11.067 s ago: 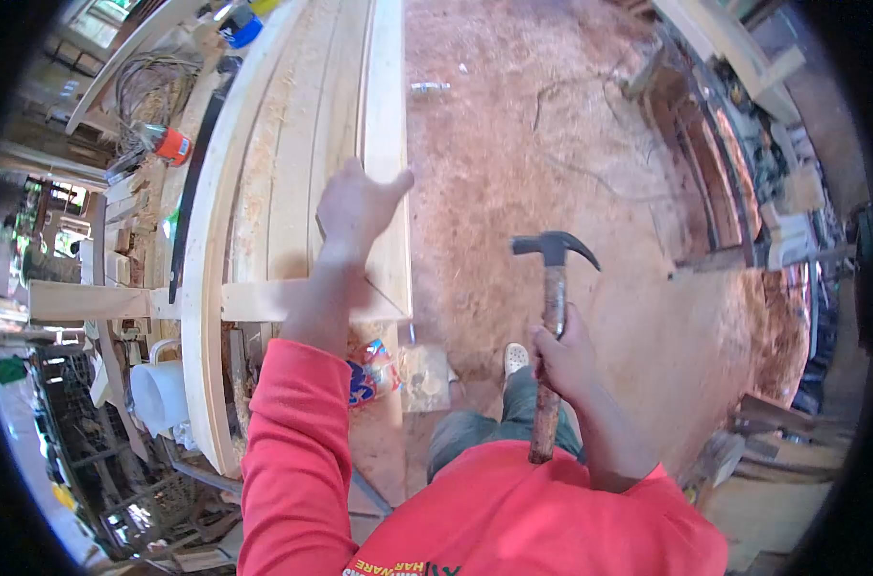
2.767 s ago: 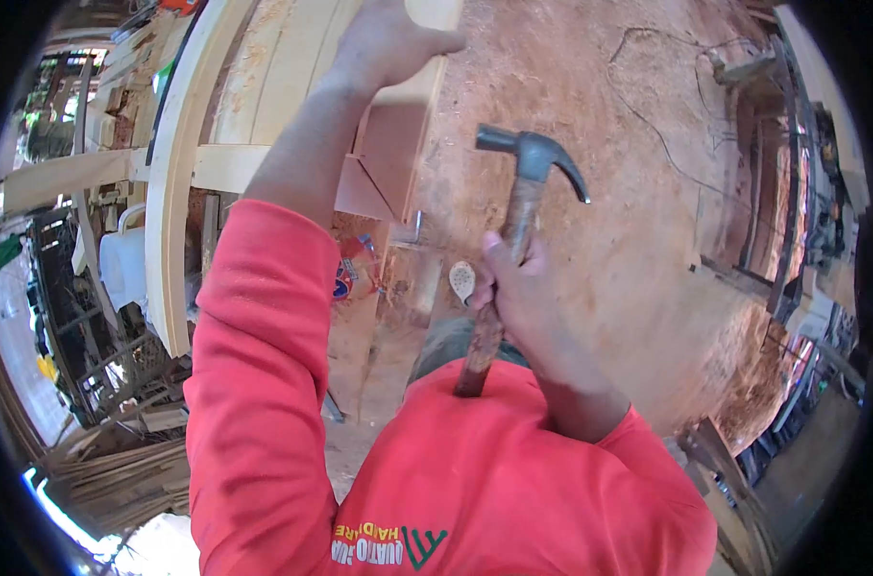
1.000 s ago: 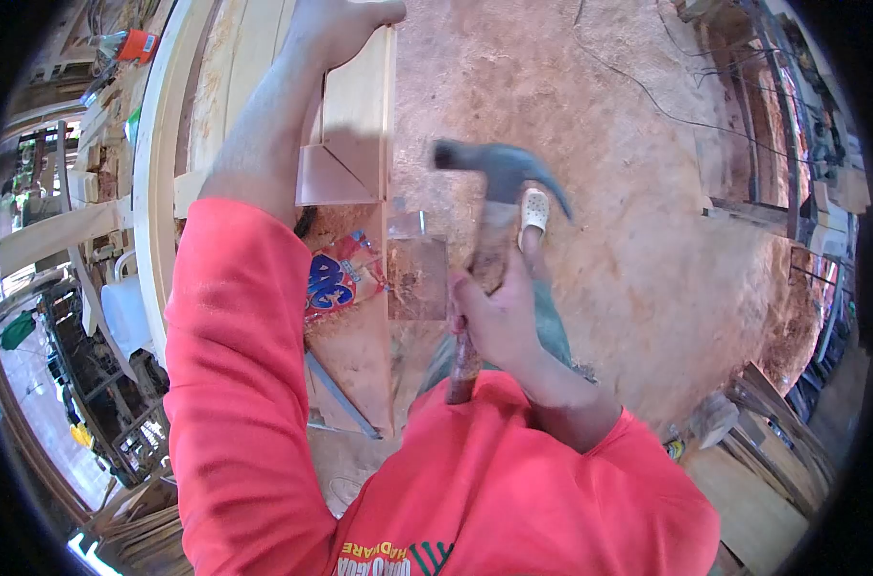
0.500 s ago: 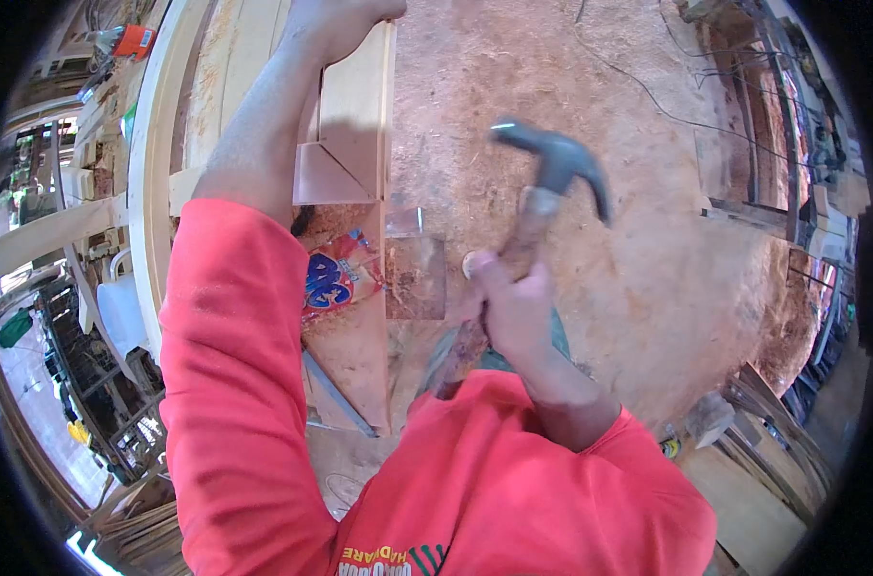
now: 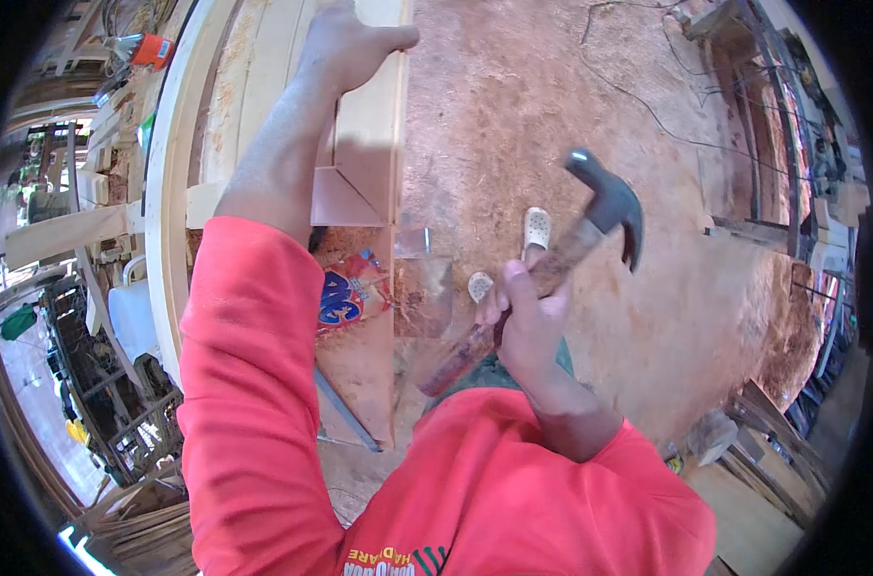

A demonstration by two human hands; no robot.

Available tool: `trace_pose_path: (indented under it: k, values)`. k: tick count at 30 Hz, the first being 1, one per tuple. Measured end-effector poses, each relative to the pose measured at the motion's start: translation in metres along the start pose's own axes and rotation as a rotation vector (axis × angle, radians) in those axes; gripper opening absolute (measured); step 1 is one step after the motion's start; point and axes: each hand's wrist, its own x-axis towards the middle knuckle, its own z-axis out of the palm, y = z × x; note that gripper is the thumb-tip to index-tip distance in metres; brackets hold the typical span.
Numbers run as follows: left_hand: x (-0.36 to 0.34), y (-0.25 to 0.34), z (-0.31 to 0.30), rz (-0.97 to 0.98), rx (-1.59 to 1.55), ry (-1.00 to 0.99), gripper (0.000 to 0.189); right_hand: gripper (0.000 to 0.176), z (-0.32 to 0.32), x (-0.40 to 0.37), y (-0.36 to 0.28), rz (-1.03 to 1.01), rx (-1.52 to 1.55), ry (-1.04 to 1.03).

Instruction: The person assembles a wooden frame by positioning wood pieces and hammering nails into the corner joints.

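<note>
In my right hand is a claw hammer, my fingers wrapped round its worn wooden handle. The dark metal head is up and to the right, over the floor. My left hand rests on a pale wooden board at the top, its thumb stretched out past the board's right edge; its other fingers are mostly hidden. Below that hand, an angled wooden piece sits by the board. A red and blue plastic packet lies on the bench, with a flat metal strip nearer my body.
A long pale beam runs along the left. An orange-labelled bottle and a whitish jug are further left. Pale clogs show on the dusty floor below. A cable crosses the floor at upper right; timber offcuts lie lower right.
The hammer has moved right and slightly down in my right hand, and its head has swung further right. My left hand stays on the board, its thumb now showing more fully.
</note>
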Motion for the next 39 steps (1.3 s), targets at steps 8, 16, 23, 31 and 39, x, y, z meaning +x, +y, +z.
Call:
trace_pose_path:
  k: [8, 16, 23, 31, 39]
  values:
    - [0.003, -0.005, 0.005, 0.049, 0.05, 0.074, 0.062, 0.021, -0.006, -0.001, 0.022, 0.072, -0.552, -0.309]
    - [-0.004, 0.0, 0.005, -0.065, 0.006, 0.164, 0.063, 0.021, 0.01, 0.006, 0.025, 0.043, -0.113, -0.034]
    - [0.012, -0.027, 0.018, -0.02, 0.106, 0.126, 0.094, 0.027, -0.015, 0.014, 0.018, -0.085, -0.473, -0.352]
    - [-0.009, 0.003, 0.002, -0.138, 0.038, 0.173, 0.095, 0.047, -0.015, 0.008, 0.075, -0.02, -0.604, -0.397]
    - [-0.008, 0.002, 0.004, -0.145, 0.071, 0.222, 0.093, 0.053, -0.015, 0.016, 0.044, 0.242, -0.36, 0.103]
